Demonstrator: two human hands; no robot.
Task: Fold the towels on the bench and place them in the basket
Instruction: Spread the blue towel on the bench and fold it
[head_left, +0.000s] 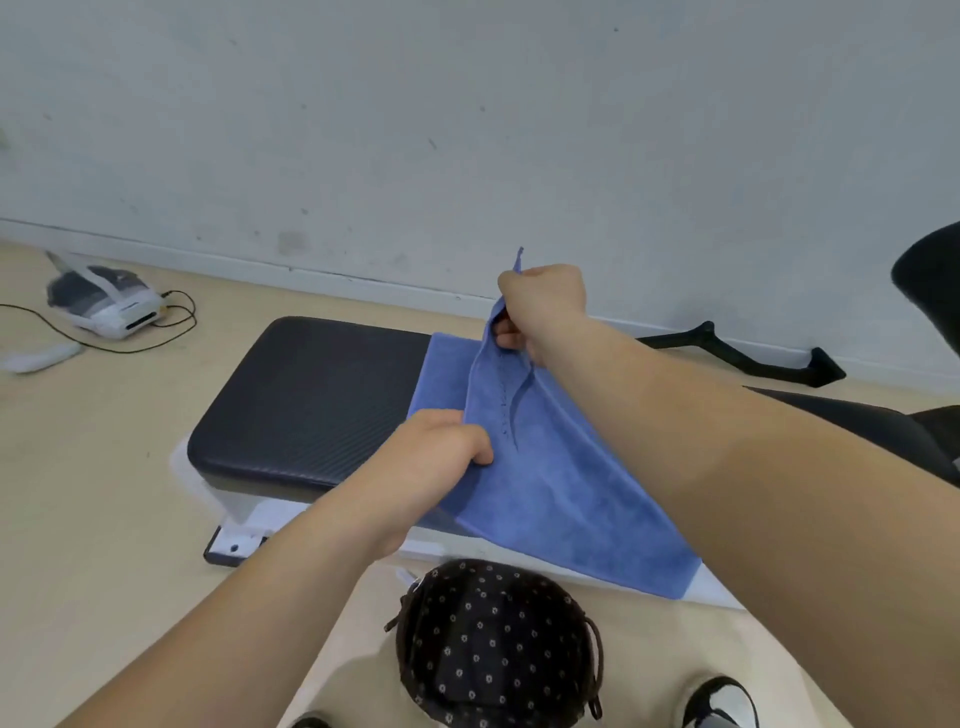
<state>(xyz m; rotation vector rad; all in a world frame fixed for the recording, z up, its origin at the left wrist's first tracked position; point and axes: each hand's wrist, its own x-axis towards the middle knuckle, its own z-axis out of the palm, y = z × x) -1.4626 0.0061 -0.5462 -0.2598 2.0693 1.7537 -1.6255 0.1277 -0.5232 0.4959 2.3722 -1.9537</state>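
One blue towel (561, 483) on one bench (311, 395); left hand (441, 447) pinches near edge, right hand (540, 306) pinches raised corner. One patterned basket (493, 649) on floor below.

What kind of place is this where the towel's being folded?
Likely a sparse office or workroom: a bare scuffed wall, a black padded bench on pale flooring, an office chair at the right, and a cabled white device lying on the floor.
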